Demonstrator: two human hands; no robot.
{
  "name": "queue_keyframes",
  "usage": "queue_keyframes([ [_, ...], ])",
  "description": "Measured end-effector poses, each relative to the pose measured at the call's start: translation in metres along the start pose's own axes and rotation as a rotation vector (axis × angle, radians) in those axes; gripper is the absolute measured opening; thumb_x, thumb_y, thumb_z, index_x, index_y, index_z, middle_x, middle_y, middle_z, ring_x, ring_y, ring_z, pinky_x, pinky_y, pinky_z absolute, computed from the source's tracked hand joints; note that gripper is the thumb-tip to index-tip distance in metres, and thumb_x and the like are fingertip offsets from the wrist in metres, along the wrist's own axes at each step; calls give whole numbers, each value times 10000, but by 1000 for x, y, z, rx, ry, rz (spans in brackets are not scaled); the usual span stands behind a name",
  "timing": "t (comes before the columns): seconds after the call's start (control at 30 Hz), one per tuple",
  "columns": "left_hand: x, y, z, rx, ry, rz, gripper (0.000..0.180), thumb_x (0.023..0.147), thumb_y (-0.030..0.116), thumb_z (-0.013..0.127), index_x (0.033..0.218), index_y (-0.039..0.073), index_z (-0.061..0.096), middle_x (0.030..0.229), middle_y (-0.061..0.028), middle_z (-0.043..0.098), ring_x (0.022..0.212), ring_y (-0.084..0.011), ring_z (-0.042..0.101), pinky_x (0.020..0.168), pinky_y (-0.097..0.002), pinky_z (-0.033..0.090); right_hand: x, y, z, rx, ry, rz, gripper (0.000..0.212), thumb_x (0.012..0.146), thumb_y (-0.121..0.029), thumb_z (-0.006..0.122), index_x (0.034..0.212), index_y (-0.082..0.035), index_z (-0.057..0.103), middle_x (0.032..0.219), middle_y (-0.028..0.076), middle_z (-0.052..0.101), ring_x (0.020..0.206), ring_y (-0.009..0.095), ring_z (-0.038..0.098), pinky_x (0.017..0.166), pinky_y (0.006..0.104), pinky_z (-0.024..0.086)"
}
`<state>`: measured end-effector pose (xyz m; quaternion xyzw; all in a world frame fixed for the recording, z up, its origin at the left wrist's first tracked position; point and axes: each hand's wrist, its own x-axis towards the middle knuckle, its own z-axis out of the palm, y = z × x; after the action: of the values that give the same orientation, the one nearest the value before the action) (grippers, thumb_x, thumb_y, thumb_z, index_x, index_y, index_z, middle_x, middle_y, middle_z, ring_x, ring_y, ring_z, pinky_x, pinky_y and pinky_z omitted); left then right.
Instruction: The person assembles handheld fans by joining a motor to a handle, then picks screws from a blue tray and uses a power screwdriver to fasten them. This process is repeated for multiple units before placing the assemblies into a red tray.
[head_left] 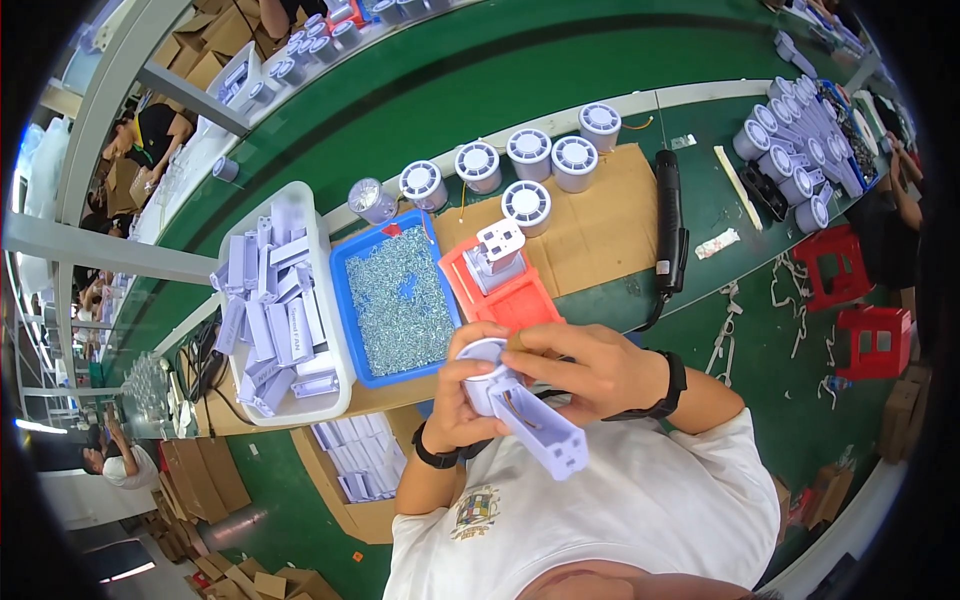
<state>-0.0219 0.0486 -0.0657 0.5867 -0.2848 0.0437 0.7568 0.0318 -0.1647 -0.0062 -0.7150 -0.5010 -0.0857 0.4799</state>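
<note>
Close to my chest is a pale lavender handheld fan (540, 432), tilted, its hollow handle lying open and pointing toward the lower right. Thin wire shows inside the handle. My left hand (462, 398) is wrapped round the fan's round head from the left. My right hand (585, 368) is closed at the neck and rim of the head, fingertips pressed together; anything small between them is hidden. Just beyond my hands stands a red bin (515, 303) with another lavender fan part (500, 242) upright in it. Left of that is a blue tray (347, 300) of small screws.
A white bin (335, 385) of lavender handle covers stands at left. Several round fan heads (528, 203) stand along the far side of a cardboard sheet (610, 255). A black electric screwdriver (668, 220) lies right. More fans (790, 150) are piled far right, above red stools (875, 340).
</note>
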Motion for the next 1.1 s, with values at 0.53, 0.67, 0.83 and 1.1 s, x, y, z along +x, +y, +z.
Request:
queue_keyframes([
  [0.53, -1, -14, 1, 246, 88, 116, 1081, 768, 461, 835, 1551, 209, 135, 1439, -315, 277, 1133, -400, 564, 885, -446, 538, 4, -8, 23, -48, 141, 181, 650, 683, -175, 861, 1239, 28, 593, 1114, 166, 628, 1012, 318, 639, 832, 386, 549],
  [0.67, 15, 11, 4, 546, 0, 110, 1153, 754, 474, 842, 1578, 176, 93, 1452, -296, 285, 1133, -398, 559, 893, -474, 536, -4, -10, 17, 20, 109, 324, 665, 696, -191, 872, 1262, 13, 589, 1180, 187, 605, 1041, 352, 625, 880, 404, 534],
  [0.83, 0, 13, -1, 379, 225, -182, 1048, 716, 407, 879, 1518, 75, 290, 1414, -263, 383, 1173, -370, 538, 957, -470, 490, -7, 15, -3, -123, 67, 223, 624, 705, -134, 839, 1257, 15, 590, 1214, 195, 595, 1081, 356, 606, 907, 403, 519],
  [1.1, 16, 15, -9, 1072, 69, -210, 760, 652, 198, 884, 1298, -22, 549, 1285, -168, 547, 1036, -344, 570, 870, -409, 510, 12, 43, -18, -79, -249, 217, 539, 674, -40, 752, 1194, 6, 617, 1183, 154, 608, 1050, 348, 597, 901, 424, 518],
])
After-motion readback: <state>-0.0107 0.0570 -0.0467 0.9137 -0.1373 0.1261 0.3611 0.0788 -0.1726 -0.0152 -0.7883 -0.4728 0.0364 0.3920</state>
